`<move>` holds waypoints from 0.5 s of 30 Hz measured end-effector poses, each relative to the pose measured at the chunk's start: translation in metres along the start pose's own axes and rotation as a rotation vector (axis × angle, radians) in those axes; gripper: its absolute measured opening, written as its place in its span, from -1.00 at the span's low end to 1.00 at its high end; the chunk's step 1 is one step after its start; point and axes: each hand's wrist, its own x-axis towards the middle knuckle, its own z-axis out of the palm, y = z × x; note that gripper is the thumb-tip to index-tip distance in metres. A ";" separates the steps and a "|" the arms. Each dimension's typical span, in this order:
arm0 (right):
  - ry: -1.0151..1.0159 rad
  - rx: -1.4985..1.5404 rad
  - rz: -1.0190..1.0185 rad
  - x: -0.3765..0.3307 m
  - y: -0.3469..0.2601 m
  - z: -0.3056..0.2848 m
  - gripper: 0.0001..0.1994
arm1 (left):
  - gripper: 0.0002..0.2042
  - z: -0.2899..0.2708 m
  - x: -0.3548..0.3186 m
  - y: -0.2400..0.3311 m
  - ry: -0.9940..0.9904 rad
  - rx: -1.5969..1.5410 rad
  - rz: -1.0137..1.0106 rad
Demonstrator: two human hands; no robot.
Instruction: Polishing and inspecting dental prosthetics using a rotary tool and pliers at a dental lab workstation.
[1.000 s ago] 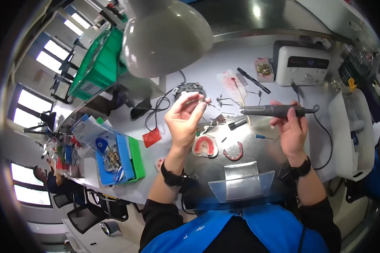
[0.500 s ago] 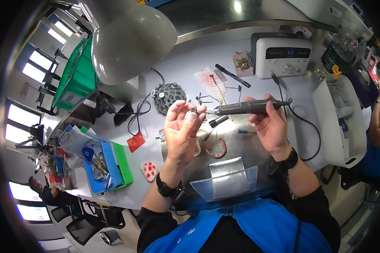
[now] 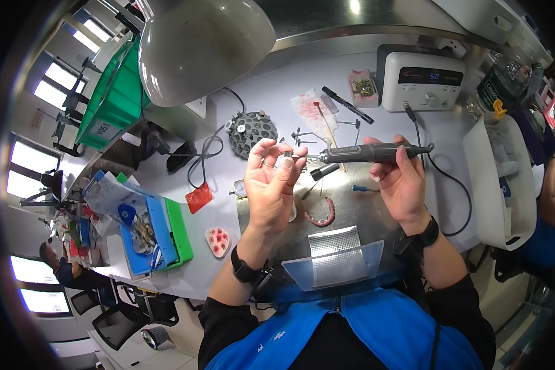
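Observation:
My right hand (image 3: 404,188) is closed around a dark grey rotary handpiece (image 3: 367,153), held level with its cord end to the right. At the handpiece's left end, the fingers of my left hand (image 3: 270,194) pinch a thin metal bur (image 3: 307,157); its head is mostly hidden by the fingertips. Below, a pink horseshoe-shaped arch (image 3: 328,216) lies on the metal bench plate (image 3: 376,213). Several long-shanked burs and a black marker cap (image 3: 324,172) lie behind the hands. A grey perforated bur holder (image 3: 253,135) sits beyond my left hand.
A white control box (image 3: 422,83) stands at the back right, its cord looping near my right hand. The lamp shade (image 3: 206,49) hangs at upper left. A white bin (image 3: 502,185) is right; blue tray (image 3: 135,243) and pink-and-white mould (image 3: 217,242) lie left. A clear shield (image 3: 336,265) stands in front.
The whole view has shifted slightly, so the bench items sit a little differently in the picture. Both hands keep their hold on the handpiece and bur.

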 end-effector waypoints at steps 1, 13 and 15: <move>-0.004 -0.005 0.000 0.000 0.000 0.000 -0.77 | -0.62 0.000 -0.001 -0.001 -0.002 0.012 0.019; -0.023 -0.067 0.086 -0.007 0.009 0.016 -0.81 | -0.46 0.026 0.000 0.014 -0.466 1.525 0.552; -0.065 -0.132 0.073 -0.005 0.019 0.028 -0.85 | -0.75 0.024 0.001 0.000 -0.458 1.868 0.596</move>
